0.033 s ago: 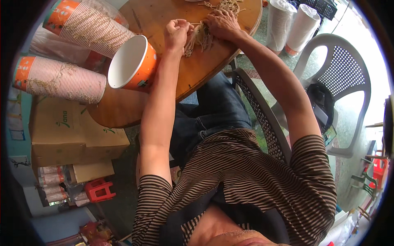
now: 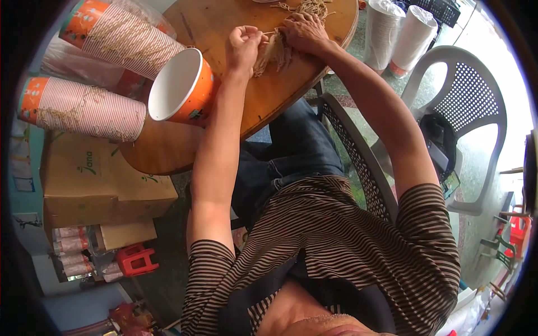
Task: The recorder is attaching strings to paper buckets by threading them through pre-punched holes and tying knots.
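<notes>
My left hand [image 2: 243,51] is raised over the wooden table, its fingertips pinched on a thin pale strand [image 2: 269,33] that runs toward my other hand. Curled over a bundle of beige strings [image 2: 274,56], my right hand [image 2: 305,35] grips it near the table's right edge. The loose ends of the bundle hang between both hands and look blurred. A tangled heap of similar strings [image 2: 316,8] lies just beyond my right hand. Beside my left forearm, a large orange-and-white paper bucket [image 2: 208,89] lies tipped, its open mouth toward the left.
Long stacks of nested paper buckets [image 2: 89,109] lie left on the round wooden table [image 2: 162,147], with strings draped over them. Below stand cardboard boxes [image 2: 84,168] and a red stool [image 2: 136,260]. A grey plastic chair [image 2: 476,95] and wrapped bucket stacks [image 2: 383,33] stand right.
My left hand has shifted very slightly, its fingers a little more spread. The hanging string ends have swung and blurred. My right hand stays in place.
</notes>
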### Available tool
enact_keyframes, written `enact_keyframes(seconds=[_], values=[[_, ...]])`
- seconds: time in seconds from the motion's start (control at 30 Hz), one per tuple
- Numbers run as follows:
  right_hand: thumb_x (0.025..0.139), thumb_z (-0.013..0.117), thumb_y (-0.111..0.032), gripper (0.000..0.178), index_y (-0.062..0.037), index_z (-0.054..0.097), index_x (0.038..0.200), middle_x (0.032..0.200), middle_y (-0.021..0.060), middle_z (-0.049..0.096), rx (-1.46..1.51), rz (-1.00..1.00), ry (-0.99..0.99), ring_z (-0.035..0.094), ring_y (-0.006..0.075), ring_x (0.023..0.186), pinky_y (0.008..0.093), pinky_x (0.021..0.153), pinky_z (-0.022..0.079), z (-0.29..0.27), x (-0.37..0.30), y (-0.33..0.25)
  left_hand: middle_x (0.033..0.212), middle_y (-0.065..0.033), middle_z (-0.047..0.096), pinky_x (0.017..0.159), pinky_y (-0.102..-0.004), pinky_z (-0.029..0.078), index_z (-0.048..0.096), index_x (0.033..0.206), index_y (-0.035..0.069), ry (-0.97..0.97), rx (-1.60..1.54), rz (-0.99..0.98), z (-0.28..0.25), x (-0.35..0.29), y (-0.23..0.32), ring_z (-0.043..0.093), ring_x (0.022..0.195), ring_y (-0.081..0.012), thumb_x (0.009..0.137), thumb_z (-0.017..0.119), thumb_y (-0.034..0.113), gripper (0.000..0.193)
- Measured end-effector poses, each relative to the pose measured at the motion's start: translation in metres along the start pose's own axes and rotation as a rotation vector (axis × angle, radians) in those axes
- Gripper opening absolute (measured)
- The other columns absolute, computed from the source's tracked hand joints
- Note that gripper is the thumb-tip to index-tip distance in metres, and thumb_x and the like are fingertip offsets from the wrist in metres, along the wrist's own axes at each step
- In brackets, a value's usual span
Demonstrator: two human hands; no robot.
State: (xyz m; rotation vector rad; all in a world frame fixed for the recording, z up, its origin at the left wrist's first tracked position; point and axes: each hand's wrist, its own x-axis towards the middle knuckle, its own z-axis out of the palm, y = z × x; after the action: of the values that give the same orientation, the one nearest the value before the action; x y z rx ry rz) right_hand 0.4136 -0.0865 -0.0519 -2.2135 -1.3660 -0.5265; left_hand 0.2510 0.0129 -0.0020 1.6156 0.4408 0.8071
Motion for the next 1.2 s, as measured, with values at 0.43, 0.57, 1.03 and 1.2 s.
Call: enact_keyframes(seconds=[0.43,0.57,1.03,1.2], values=[[0.105,0.042,-0.033,0.038,-0.0220,0.070,0.128,0.140,0.0031,0.063,-0.053,-0.166,-0.088,0.050,0.0251,0.138,0.0438,0.119,0.034,0.028,0.037,0.041,0.087,-0.0045,0.064,0.079,-0.0282,0.054,0.056,0.104,0.002,-0.612,0.064,-0.114,-0.065,-0.206,0.115,0.063,0.081,-0.0111,0.102,0.059,0.002,0.003],[0.103,0.042,-0.029,0.036,-0.0195,0.070,0.125,0.136,0.0018,0.065,-0.151,-0.303,-0.152,0.054,0.0256,0.133,0.0428,0.115,0.039,0.030,0.054,0.051,0.088,-0.0072,0.065,0.081,-0.0308,0.056,0.056,0.105,0.000,-0.528,-0.021,-0.172,-0.098,-0.256,0.130,0.066,0.082,-0.0141,0.102,0.060,0.001,0.005],[0.099,0.071,-0.032,0.037,0.0006,0.070,0.118,0.092,0.0084,0.073,1.246,-0.306,-0.894,0.066,0.0138,0.086,0.0332,0.080,0.054,-0.148,-0.149,-0.157,0.086,-0.0059,0.064,0.064,-0.0253,0.054,0.056,0.108,0.002,-0.232,-0.136,-0.257,-0.097,-0.282,0.082,0.062,0.071,-0.0122,0.103,0.061,0.005,0.008],[0.101,0.068,-0.028,0.026,-0.0032,0.075,0.109,0.083,0.0013,0.072,1.345,-0.070,-1.040,0.058,0.0054,0.066,0.0236,0.059,0.048,-0.141,-0.152,-0.154,0.087,-0.0054,0.063,0.060,-0.0237,0.050,0.056,0.106,0.003,-0.196,-0.132,-0.287,-0.116,-0.290,0.083,0.060,0.069,-0.0106,0.102,0.062,0.006,0.008]])
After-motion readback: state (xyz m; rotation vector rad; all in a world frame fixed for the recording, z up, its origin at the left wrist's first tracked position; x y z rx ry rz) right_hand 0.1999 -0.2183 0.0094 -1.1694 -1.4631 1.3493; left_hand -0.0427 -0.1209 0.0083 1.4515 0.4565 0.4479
